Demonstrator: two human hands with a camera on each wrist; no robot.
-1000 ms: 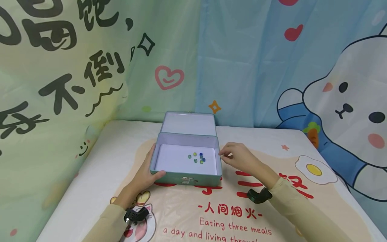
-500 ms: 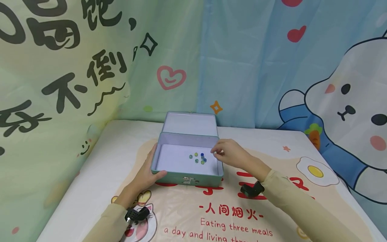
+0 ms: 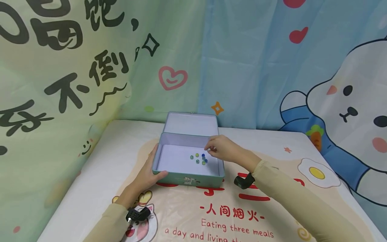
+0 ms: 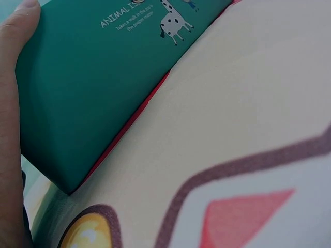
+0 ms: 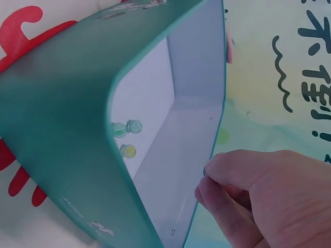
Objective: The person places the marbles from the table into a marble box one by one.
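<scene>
One box [image 3: 173,178] lies lengthwise left to right, lid [image 3: 191,123] backward.

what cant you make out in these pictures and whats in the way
- The small thing pinched by the right hand: right wrist view, nearly covered by the fingertips.
- The other marbles: right wrist view, hidden by the wall of the box.
- Most of the left hand: left wrist view, cut off by the left edge.
- The outside of the lid: head view, faces away.
</scene>
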